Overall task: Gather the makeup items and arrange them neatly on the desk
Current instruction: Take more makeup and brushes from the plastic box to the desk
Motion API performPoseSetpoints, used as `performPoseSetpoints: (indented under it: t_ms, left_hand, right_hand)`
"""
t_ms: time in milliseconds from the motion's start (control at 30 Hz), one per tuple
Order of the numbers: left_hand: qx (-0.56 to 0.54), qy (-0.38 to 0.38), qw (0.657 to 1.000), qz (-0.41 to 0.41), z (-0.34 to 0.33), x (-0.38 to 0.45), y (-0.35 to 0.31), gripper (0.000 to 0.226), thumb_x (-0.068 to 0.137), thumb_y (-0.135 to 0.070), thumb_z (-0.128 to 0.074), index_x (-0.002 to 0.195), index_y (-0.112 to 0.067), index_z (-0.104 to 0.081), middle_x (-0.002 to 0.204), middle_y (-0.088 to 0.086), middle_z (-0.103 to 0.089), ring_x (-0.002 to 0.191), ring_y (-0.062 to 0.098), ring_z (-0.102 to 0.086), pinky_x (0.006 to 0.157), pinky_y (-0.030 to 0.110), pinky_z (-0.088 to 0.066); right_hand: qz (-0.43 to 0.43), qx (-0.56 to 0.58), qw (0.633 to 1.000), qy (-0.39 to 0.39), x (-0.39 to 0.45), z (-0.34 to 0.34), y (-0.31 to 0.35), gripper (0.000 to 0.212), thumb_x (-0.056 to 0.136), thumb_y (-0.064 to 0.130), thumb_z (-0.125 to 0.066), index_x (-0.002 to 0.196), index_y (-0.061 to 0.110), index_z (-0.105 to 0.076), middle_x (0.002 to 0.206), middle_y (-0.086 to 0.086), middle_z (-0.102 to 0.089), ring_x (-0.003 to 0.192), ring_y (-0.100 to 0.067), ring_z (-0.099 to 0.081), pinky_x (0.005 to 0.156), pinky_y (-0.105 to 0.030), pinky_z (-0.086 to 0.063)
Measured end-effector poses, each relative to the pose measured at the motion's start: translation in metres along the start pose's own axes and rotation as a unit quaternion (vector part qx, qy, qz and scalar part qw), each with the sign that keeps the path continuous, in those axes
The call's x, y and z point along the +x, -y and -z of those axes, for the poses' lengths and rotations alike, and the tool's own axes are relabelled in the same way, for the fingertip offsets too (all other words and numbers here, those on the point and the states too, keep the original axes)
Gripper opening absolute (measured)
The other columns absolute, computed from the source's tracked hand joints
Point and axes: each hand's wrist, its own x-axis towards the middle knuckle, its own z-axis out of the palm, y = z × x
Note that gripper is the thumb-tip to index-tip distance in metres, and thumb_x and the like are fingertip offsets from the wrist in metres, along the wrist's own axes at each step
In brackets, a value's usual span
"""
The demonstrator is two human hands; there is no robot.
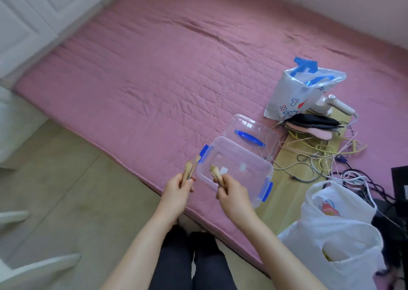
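Hands work over a clear storage box (242, 170) at the pink mattress's (154, 69) near edge: left hand (176, 190) and right hand (231, 192) each grip tan items, possibly makeup brushes, apparently lifted out for gathering.

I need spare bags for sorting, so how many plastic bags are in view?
2. One printed bag with blue handles stands on the pink mat beside the cables; one white bag sits at lower right. Others may be out of frame.

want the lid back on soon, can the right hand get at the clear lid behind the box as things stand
Probably not right now: the right hand grips a small beige item. The path itself looks free, as the lid lies uncovered just beyond the open box.
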Motion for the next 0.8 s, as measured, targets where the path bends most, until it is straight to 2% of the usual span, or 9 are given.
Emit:
performPoseSetpoints:
  t_ms: [67, 167, 233, 300, 433, 533, 667, 800]
  left_hand:
    - [-0.018, -0.023, 0.999, 0.013, 0.020, -0.020, 0.004, 0.017, 0.094, -0.020, -0.051, 0.088, -0.007, -0.061, 0.067, 0.001, -0.051, 0.052, 0.012, -0.038, 0.052, 0.030, -0.030]
    - [-0.046, -0.064, 0.997, 0.016, 0.051, -0.050, 0.008, 0.019, 0.095, -0.012, -0.050, 0.078, -0.011, -0.058, 0.063, -0.002, -0.048, 0.050, 0.011, -0.037, 0.051, 0.027, -0.030]
    - [-0.055, -0.089, 0.994, 0.024, 0.074, -0.067, 0.015, 0.025, 0.095, -0.010, -0.050, 0.072, -0.015, -0.055, 0.069, 0.002, -0.054, 0.057, 0.014, -0.043, 0.057, 0.029, -0.036]
    - [-0.059, -0.107, 0.992, 0.036, 0.097, -0.083, 0.025, 0.021, 0.095, -0.014, -0.050, 0.076, -0.012, -0.058, 0.073, 0.004, -0.056, 0.065, 0.017, -0.047, 0.065, 0.033, -0.039]
    - [-0.098, -0.167, 0.980, 0.051, 0.146, -0.109, 0.040, 0.016, 0.095, -0.015, -0.050, 0.087, -0.016, -0.065, 0.067, -0.003, -0.056, 0.066, 0.019, -0.048, 0.064, 0.033, -0.039]
    - [-0.118, -0.215, 0.968, 0.054, 0.183, -0.125, 0.049, 0.017, 0.095, -0.015, -0.050, 0.087, -0.018, -0.065, 0.068, -0.003, -0.058, 0.066, 0.018, -0.049, 0.062, 0.032, -0.040]
    - [-0.103, -0.260, 0.958, 0.058, 0.236, -0.141, 0.060, 0.017, 0.096, -0.016, -0.050, 0.088, -0.019, -0.064, 0.067, -0.004, -0.057, 0.052, 0.010, -0.043, 0.052, 0.023, -0.035]
    - [-0.088, -0.302, 0.947, 0.065, 0.292, -0.153, 0.072, 0.017, 0.095, -0.019, -0.050, 0.087, -0.012, -0.064, 0.066, -0.005, -0.056, 0.058, 0.012, -0.045, 0.048, 0.014, -0.034]
  right_hand:
    - [0.030, -0.023, 0.999, 0.013, -0.015, -0.009, 0.015, 0.013, 0.090, 0.014, -0.041, 0.085, 0.022, -0.050, 0.078, -0.003, -0.065, 0.071, -0.027, -0.058, 0.067, -0.041, -0.050]
    - [0.071, -0.059, 0.995, 0.047, -0.034, -0.023, 0.038, 0.012, 0.093, 0.016, -0.041, 0.091, 0.019, -0.053, 0.076, -0.003, -0.064, 0.071, -0.026, -0.059, 0.069, -0.040, -0.051]
    - [0.086, -0.076, 0.990, 0.082, -0.043, -0.035, 0.053, 0.012, 0.095, 0.017, -0.039, 0.088, 0.017, -0.049, 0.076, -0.005, -0.062, 0.070, -0.026, -0.058, 0.068, -0.042, -0.049]
    - [0.094, -0.096, 0.984, 0.116, -0.051, -0.049, 0.070, 0.013, 0.096, 0.018, -0.038, 0.086, 0.016, -0.046, 0.074, -0.005, -0.059, 0.064, -0.023, -0.052, 0.061, -0.038, -0.045]
    - [0.127, -0.138, 0.970, 0.155, -0.063, -0.082, 0.109, 0.013, 0.095, 0.018, -0.040, 0.087, 0.012, -0.047, 0.073, -0.006, -0.059, 0.060, -0.017, -0.045, 0.054, -0.032, -0.036]
    - [0.160, -0.171, 0.956, 0.178, -0.074, -0.112, 0.140, 0.018, 0.094, 0.019, -0.042, 0.077, 0.014, -0.042, 0.065, 0.000, -0.051, 0.056, -0.015, -0.038, 0.050, -0.029, -0.031]
    - [0.186, -0.179, 0.944, 0.203, -0.085, -0.155, 0.186, 0.016, 0.094, 0.019, -0.043, 0.080, 0.011, -0.045, 0.065, 0.000, -0.050, 0.054, -0.016, -0.037, 0.048, -0.029, -0.030]
    - [0.207, -0.203, 0.930, 0.227, -0.094, -0.198, 0.229, 0.019, 0.094, 0.020, -0.046, 0.077, 0.011, -0.044, 0.066, -0.001, -0.049, 0.056, -0.016, -0.040, 0.049, -0.027, -0.031]
